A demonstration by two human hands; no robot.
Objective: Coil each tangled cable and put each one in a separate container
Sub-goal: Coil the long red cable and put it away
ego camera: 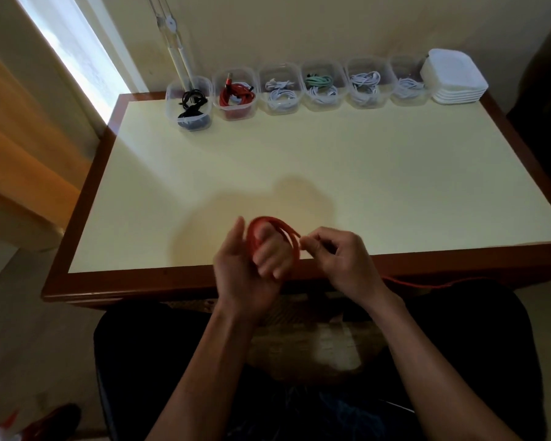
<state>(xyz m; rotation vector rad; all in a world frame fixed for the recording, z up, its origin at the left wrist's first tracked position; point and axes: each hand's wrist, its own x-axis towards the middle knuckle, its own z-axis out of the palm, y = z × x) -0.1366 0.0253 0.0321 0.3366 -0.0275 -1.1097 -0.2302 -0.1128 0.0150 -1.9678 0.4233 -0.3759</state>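
A: Head camera looks down at the near edge of the counter (pixel 331 154). The left hand (pixel 248 272) has its fingers up, and loops of the red cable (pixel 275 226) go round them. The right hand (pixel 337 256) pinches the same cable just beside the loops.

B: Where is the rest of the cable?

A: It runs off past the near edge, down to the right, towards the person's lap. I can't see its end.

B: What could go wrong?

A: I think the loops could slip off the left fingers, because only the fingers keep them in place. Then the coil would spring open. The hanging part could also catch on the counter edge and tug.

B: What do things look like?

A: The cable looks thin, bendy and smooth. The counter is flat and pale yellow, with a brown wood rim. Along the far edge stand six clear plastic boxes (pixel 280 87) with round corners. Each has a cable in it already: black, red, white, green with white, and more white. A stack of white lids (pixel 455 74) sits at the far right corner.

B: Is there a free box?

A: I can't see one.
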